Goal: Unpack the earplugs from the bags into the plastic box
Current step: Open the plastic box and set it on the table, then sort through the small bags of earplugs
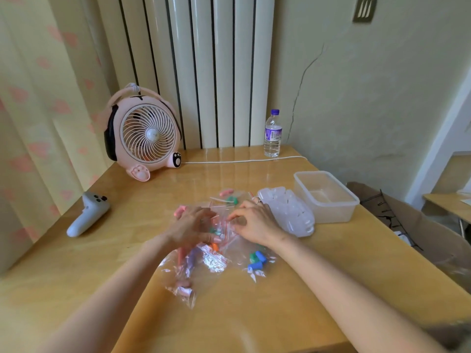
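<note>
Near edge of bench (293, 314): clear bags (214, 263) lying flat, pink earplugs (183, 289) in the closest, blue and green earplugs (257, 261) just right of it. Above these, left hand (193, 225) and right hand (254, 220) meet on one small bag (222, 226); fingers of both are curled, pinching its red-lined top. Motion blur hides the exact grip. Plastic box (328, 212) stands open right of the hands, apart from the bags. Farther back are a controller (86, 215), a fan (145, 133) and a bottle (272, 133).
</note>
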Motion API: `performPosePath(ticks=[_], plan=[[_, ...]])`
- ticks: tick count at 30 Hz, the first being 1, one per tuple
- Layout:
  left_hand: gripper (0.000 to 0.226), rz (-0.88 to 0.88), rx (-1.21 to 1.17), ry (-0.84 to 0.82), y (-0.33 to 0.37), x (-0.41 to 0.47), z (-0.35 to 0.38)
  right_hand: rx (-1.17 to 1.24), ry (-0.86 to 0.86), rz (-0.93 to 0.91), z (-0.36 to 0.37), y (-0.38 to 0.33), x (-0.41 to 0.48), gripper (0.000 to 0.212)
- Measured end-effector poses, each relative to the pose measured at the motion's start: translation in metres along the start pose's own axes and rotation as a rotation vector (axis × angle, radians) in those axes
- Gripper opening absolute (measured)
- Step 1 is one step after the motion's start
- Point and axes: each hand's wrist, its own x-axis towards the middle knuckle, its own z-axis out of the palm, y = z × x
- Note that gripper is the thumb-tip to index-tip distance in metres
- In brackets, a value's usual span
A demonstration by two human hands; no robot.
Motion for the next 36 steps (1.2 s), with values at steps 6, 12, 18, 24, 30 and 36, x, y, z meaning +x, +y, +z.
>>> performPosePath(ticks=[6,12,18,24,30,36], plan=[[0.037,0.007,-0.125,0.178,-0.002,0.003,-0.003,0.032,-0.033,-0.027,0.012,-0.006,0.01,0.039],[0.076,-0.042,-0.191,0.217,0.0,0.003,0.01,0.048,0.133,-0.006,0.028,-0.009,0.022,0.024],[0.062,0.013,-0.314,0.365,-0.003,0.001,0.01,0.349,0.243,-0.012,0.027,-0.011,0.026,0.014],[0.007,-0.048,-0.899,0.461,0.019,-0.011,-0.004,1.096,0.264,0.111,-0.003,-0.008,0.015,0.021],[0.013,0.011,-0.985,0.37,0.034,-0.019,-0.002,1.15,0.182,0.116,-0.004,-0.007,0.011,0.017],[0.009,-0.059,-1.092,0.389,0.039,-0.021,-0.003,1.15,0.116,0.085,-0.007,-0.01,0.007,0.014]])
